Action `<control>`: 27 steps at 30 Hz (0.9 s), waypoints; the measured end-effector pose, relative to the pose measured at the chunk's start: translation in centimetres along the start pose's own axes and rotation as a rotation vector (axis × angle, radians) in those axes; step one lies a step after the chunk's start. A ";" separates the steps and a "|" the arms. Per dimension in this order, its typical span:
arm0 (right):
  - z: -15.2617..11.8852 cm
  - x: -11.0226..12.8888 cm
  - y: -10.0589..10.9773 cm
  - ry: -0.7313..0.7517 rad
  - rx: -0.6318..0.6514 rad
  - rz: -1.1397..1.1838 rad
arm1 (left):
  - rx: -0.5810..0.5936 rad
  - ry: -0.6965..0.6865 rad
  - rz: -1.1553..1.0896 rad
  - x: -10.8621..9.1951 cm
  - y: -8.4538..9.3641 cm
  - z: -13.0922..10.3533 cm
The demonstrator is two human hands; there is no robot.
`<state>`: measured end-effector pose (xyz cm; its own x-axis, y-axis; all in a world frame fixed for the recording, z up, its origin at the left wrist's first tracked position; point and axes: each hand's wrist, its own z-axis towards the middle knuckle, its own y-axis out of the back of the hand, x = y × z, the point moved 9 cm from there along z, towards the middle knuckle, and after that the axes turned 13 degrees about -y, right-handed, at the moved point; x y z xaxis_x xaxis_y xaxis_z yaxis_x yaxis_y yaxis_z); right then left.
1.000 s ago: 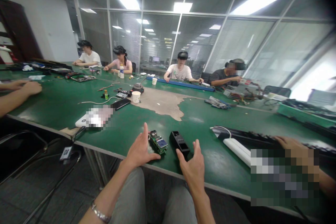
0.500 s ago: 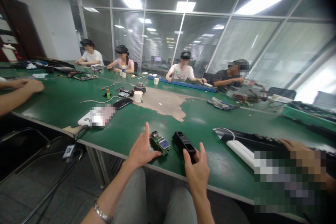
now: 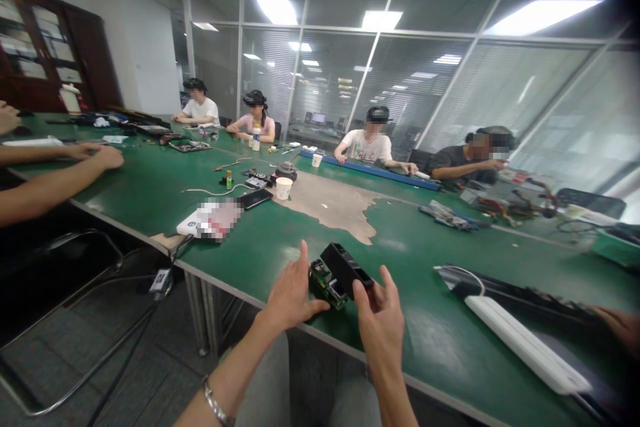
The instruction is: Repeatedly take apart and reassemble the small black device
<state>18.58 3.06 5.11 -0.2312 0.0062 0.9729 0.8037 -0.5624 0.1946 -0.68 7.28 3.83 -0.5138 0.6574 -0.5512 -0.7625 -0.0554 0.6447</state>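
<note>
A black rectangular housing [image 3: 346, 269] is tilted in my right hand [image 3: 381, 312], which grips its near end between thumb and fingers. The housing partly covers a green circuit board assembly [image 3: 324, 285] near the front edge of the table. My left hand [image 3: 291, 290] is at the left side of that board, thumb and fingers spread wide, with the thumb tip by the board's near end. Whether the housing touches the board cannot be made out.
The green table [image 3: 250, 260] holds a paper cup [image 3: 284, 188], a black phone [image 3: 255, 199] and a white device [image 3: 193, 223]. A white power strip [image 3: 525, 343] lies right. Another person's arms [image 3: 60, 187] rest at left; several people sit opposite.
My right hand has lifted the black housing and moved it left, over the circuit board. My left hand stays spread beside the board. The camera view has shifted left.
</note>
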 end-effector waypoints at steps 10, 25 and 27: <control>-0.2 0.3 -1.9 0.092 0.126 -0.147 | 0.002 -0.030 0.014 0.0 0.1 -0.1; 0.4 -2.1 -3.0 0.167 0.275 -0.253 | 0.008 -0.090 -0.037 -0.3 -0.4 0.3; 0.3 -1.7 -2.8 0.178 0.266 -0.204 | 0.000 -0.088 -0.049 -0.3 -0.4 0.3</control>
<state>16.86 4.85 2.98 -0.4743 -0.0606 0.8783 0.8400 -0.3297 0.4309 -0.11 7.34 3.87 -0.4396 0.7225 -0.5336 -0.7860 -0.0219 0.6178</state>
